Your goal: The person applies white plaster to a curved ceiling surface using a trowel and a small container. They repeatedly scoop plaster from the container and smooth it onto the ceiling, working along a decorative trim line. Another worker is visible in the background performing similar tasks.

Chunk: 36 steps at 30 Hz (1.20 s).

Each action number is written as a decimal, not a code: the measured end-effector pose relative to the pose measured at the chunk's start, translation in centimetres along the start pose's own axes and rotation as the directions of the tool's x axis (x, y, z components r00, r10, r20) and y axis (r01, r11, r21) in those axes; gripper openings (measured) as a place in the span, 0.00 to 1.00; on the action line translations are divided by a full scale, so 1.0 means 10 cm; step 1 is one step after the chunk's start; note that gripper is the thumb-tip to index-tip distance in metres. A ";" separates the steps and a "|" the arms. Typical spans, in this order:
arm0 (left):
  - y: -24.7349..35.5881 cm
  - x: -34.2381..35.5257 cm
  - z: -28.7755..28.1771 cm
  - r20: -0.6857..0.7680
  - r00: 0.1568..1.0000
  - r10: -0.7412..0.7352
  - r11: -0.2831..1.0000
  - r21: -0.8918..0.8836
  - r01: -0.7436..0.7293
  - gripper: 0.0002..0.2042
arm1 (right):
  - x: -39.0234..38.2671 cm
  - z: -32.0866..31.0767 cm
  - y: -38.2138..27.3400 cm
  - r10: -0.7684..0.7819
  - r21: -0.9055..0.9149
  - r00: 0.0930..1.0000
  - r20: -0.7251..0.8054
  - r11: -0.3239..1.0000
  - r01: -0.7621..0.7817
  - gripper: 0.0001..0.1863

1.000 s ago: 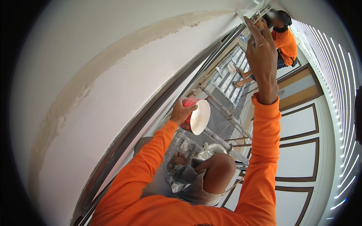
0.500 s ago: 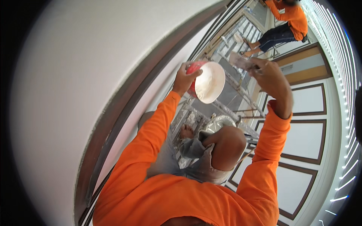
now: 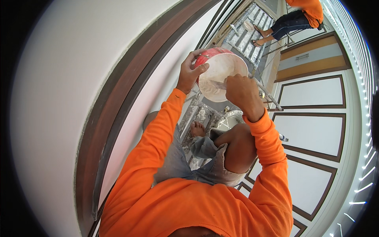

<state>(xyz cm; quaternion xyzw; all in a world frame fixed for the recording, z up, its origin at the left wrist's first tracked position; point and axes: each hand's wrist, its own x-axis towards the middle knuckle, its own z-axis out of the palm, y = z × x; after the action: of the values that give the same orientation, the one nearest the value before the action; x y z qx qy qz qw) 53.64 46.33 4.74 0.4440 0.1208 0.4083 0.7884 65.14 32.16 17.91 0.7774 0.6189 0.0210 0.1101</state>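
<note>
My left hand is closed on the rim and side of a red bowl, its thumb over the edge. The bowl is tipped toward me, and its pale inside is smeared with a whitish paste. My right hand forms a fist at the bowl's right edge. From it a putty knife reaches into the bowl; the handle is hidden by my fingers and only part of the blade shows.
A white-smeared bucket stands beside my bent knee, above splattered scaffold planks. On the left runs a white wall with brown trim. A co-worker in orange stands on another platform. Metal scaffold bars cross the right.
My right hand has come down and left, bringing the putty knife from the air beside the bowl into it. The bowl has turned its opening more toward me.
</note>
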 end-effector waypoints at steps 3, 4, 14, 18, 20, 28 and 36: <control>-0.01 0.00 0.01 -0.004 1.000 -0.009 1.000 0.024 0.009 0.32 | 0.04 0.03 -0.01 -0.032 0.014 0.997 0.063 0.999 0.031 0.05; -0.02 -0.01 0.01 -0.017 1.000 -0.006 0.999 0.037 0.007 0.32 | 0.04 0.04 -0.01 -0.039 0.032 0.996 0.082 0.999 0.036 0.06; -0.14 -0.04 0.04 -0.119 0.992 0.029 0.992 0.128 -0.014 0.30 | 0.03 0.04 0.05 -0.046 0.166 0.963 0.266 0.986 0.001 0.16; -0.21 -0.02 0.02 -0.157 0.986 0.051 0.985 0.169 -0.024 0.30 | 0.03 0.03 0.07 -0.061 0.194 0.961 0.268 0.981 0.008 0.19; -0.20 -0.01 0.03 -0.184 0.983 0.019 0.981 0.193 0.017 0.30 | 0.05 0.10 0.31 -0.210 0.392 0.956 0.206 0.913 0.116 0.16; -0.28 0.06 -0.09 -0.298 0.951 0.081 0.929 0.368 0.036 0.29 | -0.06 -0.45 0.93 0.110 0.927 0.993 -0.052 0.375 0.007 0.11; -0.19 -0.01 0.01 -0.265 0.963 -0.040 0.953 0.281 0.117 0.31 | 0.82 -1.67 0.79 0.313 0.486 0.509 -0.802 0.837 0.252 0.15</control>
<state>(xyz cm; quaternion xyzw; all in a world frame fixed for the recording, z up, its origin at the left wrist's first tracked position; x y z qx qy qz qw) 54.67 45.72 3.23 0.4945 0.2987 0.4080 0.7070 71.81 40.89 34.90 0.6705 0.5539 0.2277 -0.4380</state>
